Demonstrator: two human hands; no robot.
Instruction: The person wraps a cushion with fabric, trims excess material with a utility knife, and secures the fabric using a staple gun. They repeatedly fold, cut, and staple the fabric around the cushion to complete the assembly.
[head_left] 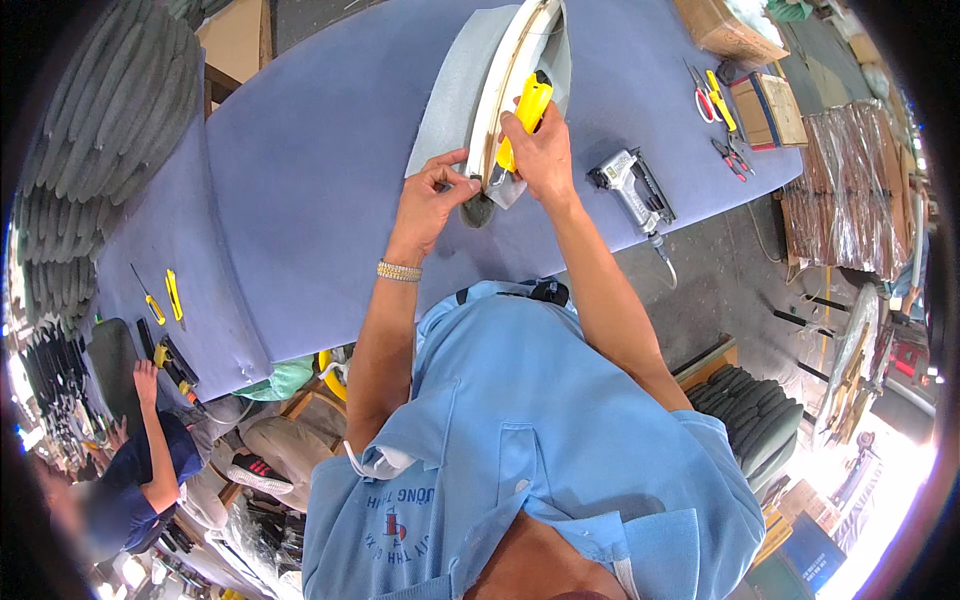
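My right hand [543, 158] is wrapped round a yellow utility knife [527, 115], its blade end pointing down toward the near tip of a curved piece. That curved piece has a pale, narrow frame [513, 75] with light grey fabric [455, 100] spreading out on both sides. Dark grey fabric [478, 211] shows at its near tip. My left hand [430, 205] pinches the material at this tip, thumb and forefinger together beside the blade. The exact contact between blade and fabric is too small to tell.
On the blue-covered table [320, 170], a staple gun [635, 190] with an air hose lies right of my arm. Red-handled scissors [706, 100], a yellow tool [720, 100] and pliers [733, 158] lie farther right, near a box [768, 110]. Grey padded pieces [115, 90] are stacked left. A co-worker [150, 470] sits lower left.
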